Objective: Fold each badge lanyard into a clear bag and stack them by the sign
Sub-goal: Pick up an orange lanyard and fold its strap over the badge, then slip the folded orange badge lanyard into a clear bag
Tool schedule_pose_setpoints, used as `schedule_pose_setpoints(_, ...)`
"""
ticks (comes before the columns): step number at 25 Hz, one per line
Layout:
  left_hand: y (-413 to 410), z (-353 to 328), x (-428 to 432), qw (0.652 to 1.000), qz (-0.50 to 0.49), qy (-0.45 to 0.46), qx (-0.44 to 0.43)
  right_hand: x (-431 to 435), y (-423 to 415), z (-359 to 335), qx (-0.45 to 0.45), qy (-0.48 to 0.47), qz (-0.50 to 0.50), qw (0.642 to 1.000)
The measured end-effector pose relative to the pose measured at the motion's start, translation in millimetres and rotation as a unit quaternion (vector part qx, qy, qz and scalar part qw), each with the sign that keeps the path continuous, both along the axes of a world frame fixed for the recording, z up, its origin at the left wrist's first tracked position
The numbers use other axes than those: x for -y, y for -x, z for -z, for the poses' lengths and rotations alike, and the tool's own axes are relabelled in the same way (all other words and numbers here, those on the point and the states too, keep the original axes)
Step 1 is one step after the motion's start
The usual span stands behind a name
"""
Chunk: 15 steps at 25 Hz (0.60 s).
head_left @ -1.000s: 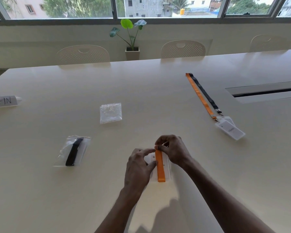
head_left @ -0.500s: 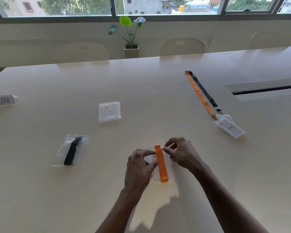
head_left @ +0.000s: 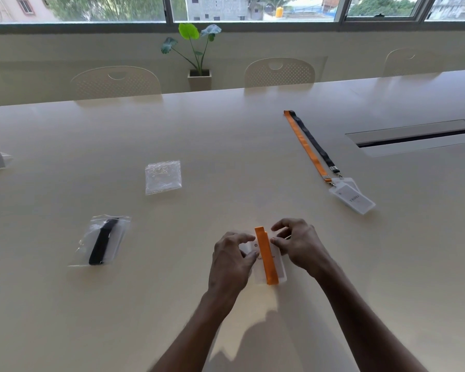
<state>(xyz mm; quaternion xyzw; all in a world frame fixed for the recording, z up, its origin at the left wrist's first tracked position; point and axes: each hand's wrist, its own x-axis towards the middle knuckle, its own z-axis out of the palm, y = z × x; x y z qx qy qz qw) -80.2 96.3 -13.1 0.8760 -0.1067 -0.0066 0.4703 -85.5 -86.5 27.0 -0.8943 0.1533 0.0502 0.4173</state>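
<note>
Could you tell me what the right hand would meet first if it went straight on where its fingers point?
The right hand would probably meet the folded orange lanyard, just ahead of its fingertips; the left hand lies beyond.

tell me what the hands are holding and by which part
The badge under the folded orange lanyard: left hand pinches its left edge, right hand its upper right edge.

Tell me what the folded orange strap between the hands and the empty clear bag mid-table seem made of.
Orange strap: probably woven fabric ribbon, matte, lying flat with a crisp fold at its end. Clear bag: thin plastic film, glossy, with wrinkles, glints and the table showing through.
</note>
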Motion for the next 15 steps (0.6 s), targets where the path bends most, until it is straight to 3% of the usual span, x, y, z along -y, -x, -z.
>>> schedule_pose_setpoints(5,-10,-11,-27,0.999,-0.046,-0.019,0.018,-19,-19,-28,0.09,0.145,0.012,0.985)
schedule_pose_setpoints(9,-40,-25,-69,0.993,-0.109,-0.029,0.043,-70,-61,-54,0.162,0.127,-0.01,0.978)
schedule_pose_setpoints(15,-112,-33,-129,0.976,-0.141,-0.13,0.105,-157,-141,-45,0.13,0.088,-0.066,0.985)
